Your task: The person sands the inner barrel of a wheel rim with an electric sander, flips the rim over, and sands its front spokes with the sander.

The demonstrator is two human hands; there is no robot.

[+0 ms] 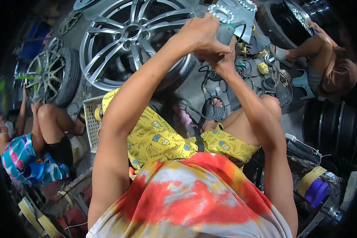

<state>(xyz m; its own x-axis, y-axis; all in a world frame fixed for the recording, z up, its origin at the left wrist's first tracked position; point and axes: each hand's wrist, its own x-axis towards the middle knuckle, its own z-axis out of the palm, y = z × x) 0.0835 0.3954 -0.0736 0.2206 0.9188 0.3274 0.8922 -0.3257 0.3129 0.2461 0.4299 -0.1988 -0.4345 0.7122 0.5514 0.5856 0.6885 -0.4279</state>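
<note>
Both my hands are close together at the right edge of a big silver alloy wheel (pixel 131 31). Between them is a corded power tool (pixel 225 33) with a grey-green body; its working end is hidden by my hands. My left hand (pixel 204 33) is closed over the near side of the tool, thumb pointing right. Just below, my right hand (pixel 223 62) is wrapped around it, its fingers mostly out of sight. The wheel lies face up with twin spokes and an open centre hole. A dark cable (pixel 242 31) curves off the tool's right end.
A person at left sits by a spoked wheel with a tyre (pixel 47 75). Another person at right touches a dark wheel (pixel 283 22). Cables (pixel 210 83), a yellow wad (pixel 263 68) and small parts litter the floor. A cream plastic basket (pixel 92 123) stands beside my leg; stacked black rims (pixel 329 127) stand right.
</note>
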